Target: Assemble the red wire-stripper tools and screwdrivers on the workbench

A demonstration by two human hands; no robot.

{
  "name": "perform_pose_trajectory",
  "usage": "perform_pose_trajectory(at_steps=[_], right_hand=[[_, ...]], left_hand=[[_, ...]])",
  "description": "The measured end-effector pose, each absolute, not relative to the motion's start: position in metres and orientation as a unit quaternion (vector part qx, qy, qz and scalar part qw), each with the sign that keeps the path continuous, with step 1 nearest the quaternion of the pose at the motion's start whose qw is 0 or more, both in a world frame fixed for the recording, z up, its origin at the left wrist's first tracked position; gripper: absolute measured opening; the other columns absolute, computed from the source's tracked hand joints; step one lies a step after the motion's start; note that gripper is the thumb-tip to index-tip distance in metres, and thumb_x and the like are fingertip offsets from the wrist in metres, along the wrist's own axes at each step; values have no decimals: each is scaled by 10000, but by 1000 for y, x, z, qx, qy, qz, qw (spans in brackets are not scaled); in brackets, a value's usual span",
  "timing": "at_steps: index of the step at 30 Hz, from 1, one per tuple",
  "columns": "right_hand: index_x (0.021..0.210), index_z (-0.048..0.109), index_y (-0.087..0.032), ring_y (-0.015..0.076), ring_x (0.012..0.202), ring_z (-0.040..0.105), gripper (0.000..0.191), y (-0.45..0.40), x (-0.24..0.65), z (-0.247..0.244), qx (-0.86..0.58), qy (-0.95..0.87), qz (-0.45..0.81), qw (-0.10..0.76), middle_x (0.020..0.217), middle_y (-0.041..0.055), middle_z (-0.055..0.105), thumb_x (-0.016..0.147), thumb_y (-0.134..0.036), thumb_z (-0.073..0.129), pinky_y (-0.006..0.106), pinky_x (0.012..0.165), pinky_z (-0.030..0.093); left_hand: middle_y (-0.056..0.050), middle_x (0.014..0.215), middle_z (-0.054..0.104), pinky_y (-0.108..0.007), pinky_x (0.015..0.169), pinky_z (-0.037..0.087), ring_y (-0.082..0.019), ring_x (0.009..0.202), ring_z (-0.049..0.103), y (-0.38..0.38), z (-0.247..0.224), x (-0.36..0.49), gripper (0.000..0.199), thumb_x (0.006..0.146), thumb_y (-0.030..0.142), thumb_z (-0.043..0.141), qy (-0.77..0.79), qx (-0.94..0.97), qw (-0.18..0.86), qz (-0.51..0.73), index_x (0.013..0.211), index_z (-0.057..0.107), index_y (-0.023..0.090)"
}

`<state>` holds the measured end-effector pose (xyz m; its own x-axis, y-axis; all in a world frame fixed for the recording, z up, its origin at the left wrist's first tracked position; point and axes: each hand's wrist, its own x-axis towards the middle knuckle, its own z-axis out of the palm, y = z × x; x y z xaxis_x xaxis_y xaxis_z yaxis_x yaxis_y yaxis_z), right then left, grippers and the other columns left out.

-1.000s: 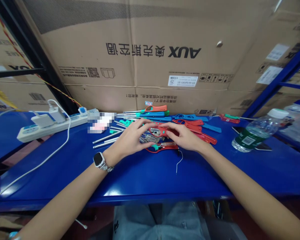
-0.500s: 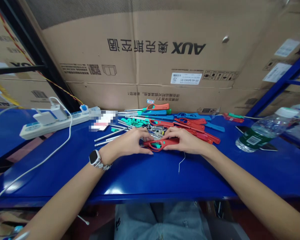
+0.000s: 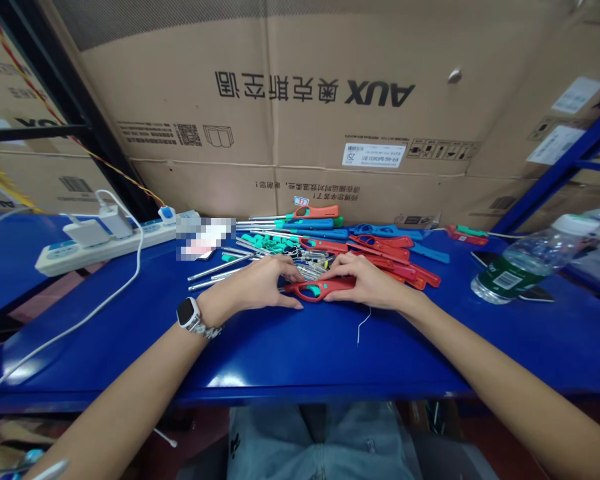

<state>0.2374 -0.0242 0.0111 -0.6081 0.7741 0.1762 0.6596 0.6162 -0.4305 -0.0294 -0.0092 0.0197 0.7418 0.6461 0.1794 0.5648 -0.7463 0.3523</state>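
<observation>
A red utility lighter body (image 3: 333,285) with a green trigger (image 3: 311,291) lies sideways between my two hands, just above or on the blue table. My right hand (image 3: 367,283) is closed round its handle end. My left hand (image 3: 270,283) has thumb and fingers at its nozzle end, where a bit of dark metal shows; the palm side is hidden. Behind my hands lie small metal parts (image 3: 310,270), a pile of green triggers (image 3: 273,243), metal tubes (image 3: 215,267) and loose red lighter shells (image 3: 405,270). A thin white wire (image 3: 363,325) lies below my right hand.
Finished-looking lighters, one with an orange handle (image 3: 320,211), lie at the back with blue shells (image 3: 385,231). A power strip (image 3: 55,259) with chargers and a cable is on the left. A water bottle (image 3: 515,267) lies over a dark phone at right. A large carton (image 3: 305,40) stands behind.
Both hands stay on the red lighter body, which has shifted very slightly left. The camera view has tilted a little; the other things lie as before.
</observation>
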Motion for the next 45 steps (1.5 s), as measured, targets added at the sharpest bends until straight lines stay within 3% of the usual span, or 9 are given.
perform_pose_trajectory(at_steps=[11, 17, 25, 35, 45], right_hand=[[1163, 738, -219, 261, 1106, 602, 415, -26, 238, 12, -415, -876, 156, 190, 1127, 82, 677, 784, -339, 859, 471, 1002, 411], [1049, 767, -201, 232, 976, 622, 236, -18, 249, 16, -391, -884, 187, 177, 1034, 73, 690, 835, -295, 805, 392, 892, 474], [1020, 765, -194, 222, 951, 631, 221, -18, 247, 16, -399, -877, 201, 174, 991, 61, 699, 819, -269, 819, 376, 874, 484], [958, 756, -174, 167, 806, 597, 175, -21, 240, 24, -422, -879, 189, 119, 913, 33, 667, 817, -262, 811, 292, 720, 425], [918, 722, -156, 159, 753, 594, 175, -22, 231, 37, -442, -870, 210, 56, 878, 35, 683, 817, -286, 780, 270, 649, 401]], left_hand=[[-63, 922, 664, -320, 698, 486, -204, 781, 632, -12, 20, -26, 427, 785, 550, 784, 332, 926, 108, 142, 1019, 747, 195], [-78, 934, 647, -326, 736, 454, -222, 836, 621, -21, 24, -16, 445, 864, 585, 691, 353, 920, 110, 128, 1018, 752, 173], [-86, 926, 613, -347, 757, 449, -246, 878, 584, -25, 12, 1, 415, 897, 556, 661, 363, 919, 52, 144, 944, 724, 149], [-83, 901, 612, -342, 703, 456, -241, 834, 585, -26, 8, 0, 397, 821, 544, 773, 379, 905, 98, 166, 902, 746, 157], [-109, 971, 612, -367, 766, 510, -254, 883, 610, -38, -1, -2, 407, 898, 504, 714, 397, 900, 71, 167, 1076, 777, 144]])
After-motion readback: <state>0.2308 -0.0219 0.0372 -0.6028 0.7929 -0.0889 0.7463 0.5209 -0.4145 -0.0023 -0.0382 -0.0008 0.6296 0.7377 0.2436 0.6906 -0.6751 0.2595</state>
